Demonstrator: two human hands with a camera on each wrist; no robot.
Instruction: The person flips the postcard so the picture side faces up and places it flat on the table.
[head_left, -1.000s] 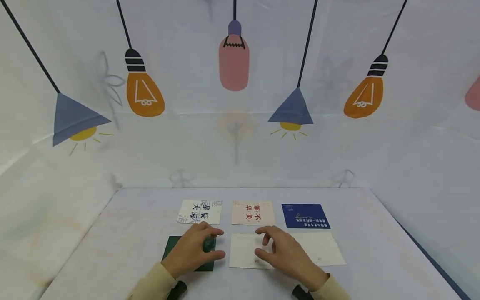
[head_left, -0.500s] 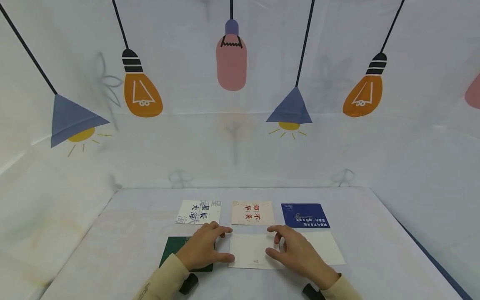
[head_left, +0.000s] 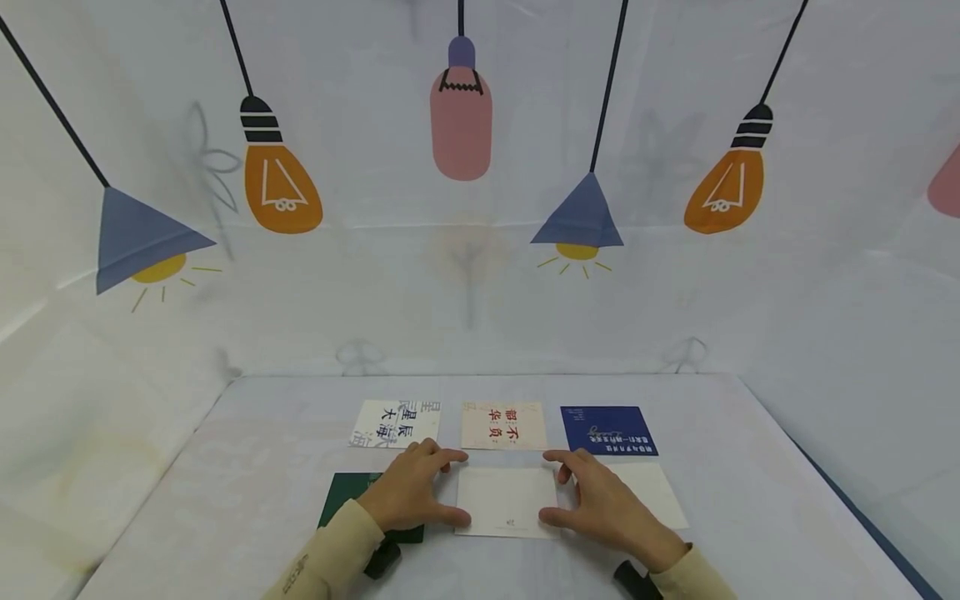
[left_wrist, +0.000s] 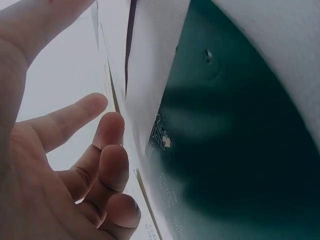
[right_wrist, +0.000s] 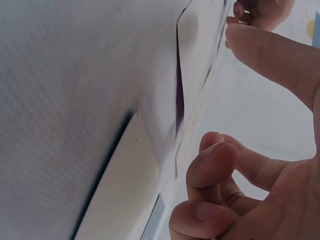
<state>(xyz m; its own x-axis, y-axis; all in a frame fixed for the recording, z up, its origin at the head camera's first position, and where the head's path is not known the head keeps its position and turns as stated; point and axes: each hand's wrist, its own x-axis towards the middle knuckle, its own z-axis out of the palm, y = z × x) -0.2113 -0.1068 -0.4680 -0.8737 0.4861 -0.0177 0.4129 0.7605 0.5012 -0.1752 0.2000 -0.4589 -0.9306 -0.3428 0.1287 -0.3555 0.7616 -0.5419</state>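
Note:
A blank cream card (head_left: 504,500) lies flat on the white table, between the two hands. At its left edge is my left hand (head_left: 411,493), thumb and index finger spread apart, partly covering a dark green card (head_left: 347,495). The left wrist view shows the same green card (left_wrist: 240,125) close up beside the bent fingers (left_wrist: 113,167). On the other side my right hand (head_left: 603,508) has its thumb and index fingertips right at the cream card's right edge. It overlaps a second cream card (head_left: 654,490), which the right wrist view shows as a pale corner (right_wrist: 125,185). Neither hand grips anything.
Behind the hands lie three cards in a row: a white one with dark characters (head_left: 397,423), a beige one with red characters (head_left: 504,426) and a navy one (head_left: 610,430). A white sheet printed with lamps (head_left: 480,292) hangs at the table's back edge.
Both hands have shifted right. The left has come up to the middle cream card's left edge; the right has moved off that card to its right edge, uncovering it.

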